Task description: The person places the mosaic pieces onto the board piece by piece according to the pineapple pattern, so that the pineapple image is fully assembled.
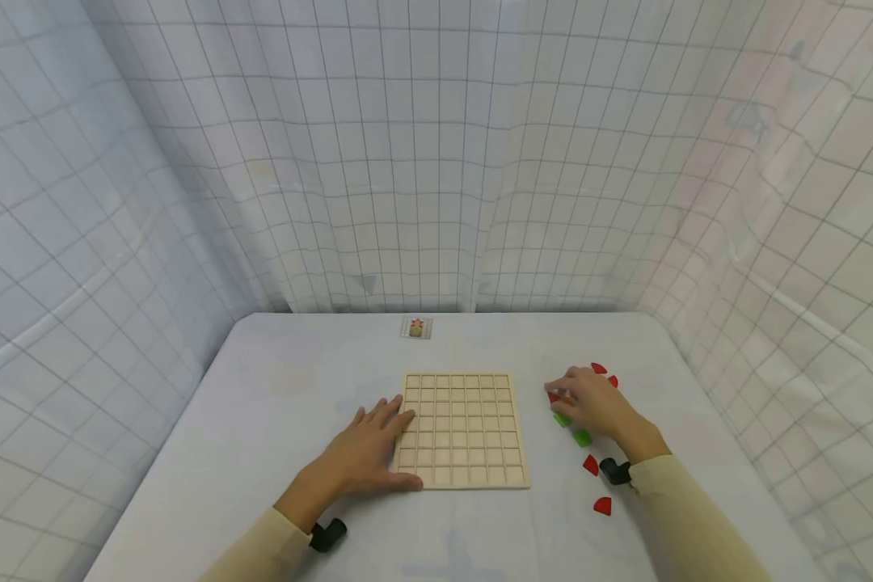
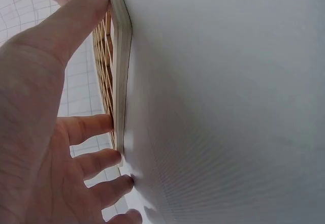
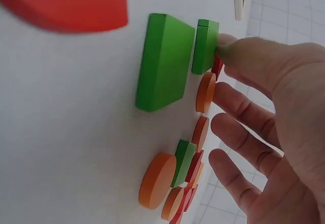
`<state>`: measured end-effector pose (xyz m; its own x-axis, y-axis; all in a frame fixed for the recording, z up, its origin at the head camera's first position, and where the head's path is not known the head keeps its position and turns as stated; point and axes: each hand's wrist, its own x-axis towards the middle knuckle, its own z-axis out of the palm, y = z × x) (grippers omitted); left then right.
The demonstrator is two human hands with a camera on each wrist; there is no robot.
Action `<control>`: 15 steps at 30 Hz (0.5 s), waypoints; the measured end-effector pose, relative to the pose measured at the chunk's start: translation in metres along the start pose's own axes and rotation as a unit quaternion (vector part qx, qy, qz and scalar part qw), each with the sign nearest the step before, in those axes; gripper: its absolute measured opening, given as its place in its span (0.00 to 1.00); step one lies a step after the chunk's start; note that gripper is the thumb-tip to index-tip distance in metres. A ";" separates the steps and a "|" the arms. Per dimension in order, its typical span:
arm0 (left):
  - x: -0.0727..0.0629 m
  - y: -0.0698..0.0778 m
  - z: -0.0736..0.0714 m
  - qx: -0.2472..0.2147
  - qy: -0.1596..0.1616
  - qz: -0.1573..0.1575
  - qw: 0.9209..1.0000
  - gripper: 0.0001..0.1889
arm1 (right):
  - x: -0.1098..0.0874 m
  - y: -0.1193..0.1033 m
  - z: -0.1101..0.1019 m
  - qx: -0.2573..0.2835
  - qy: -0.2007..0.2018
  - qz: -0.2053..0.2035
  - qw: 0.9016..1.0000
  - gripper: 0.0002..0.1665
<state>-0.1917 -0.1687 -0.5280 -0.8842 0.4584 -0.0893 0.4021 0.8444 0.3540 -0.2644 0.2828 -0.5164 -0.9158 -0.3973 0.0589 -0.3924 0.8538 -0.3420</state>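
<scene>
My left hand (image 1: 367, 453) lies with spread fingers at the left side of a pale wooden grid board (image 1: 460, 431). Its thumb rests on the board's near left corner, and some fingertips touch the left rim. To the right of the board, my right hand (image 1: 596, 404) reaches down among small coloured pieces. Its thumb and index finger pinch a red piece (image 1: 553, 397), mostly hidden behind the thumb in the right wrist view. Right by the thumb tip lies a green block (image 3: 205, 46). An orange disc (image 3: 205, 93) lies under the other fingers.
Another green block (image 1: 582, 438) and red quarter-round pieces (image 1: 603, 506) lie nearer me, by the right wrist. More red pieces (image 1: 599, 368) lie beyond the hand. Several orange, green and red pieces line up in the right wrist view. A small picture card (image 1: 416, 327) lies at the table's back.
</scene>
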 end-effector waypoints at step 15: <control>0.002 0.003 0.001 0.005 -0.006 -0.011 1.000 0.65 | 0.017 0.003 0.003 0.075 -0.027 0.029 0.996 0.06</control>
<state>-0.1925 -0.1647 -0.5277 -0.8899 0.4428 -0.1091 0.3848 0.8574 0.3417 -0.2807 0.2777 -0.5189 -0.9292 -0.3693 -0.0136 -0.3178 0.8174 -0.4805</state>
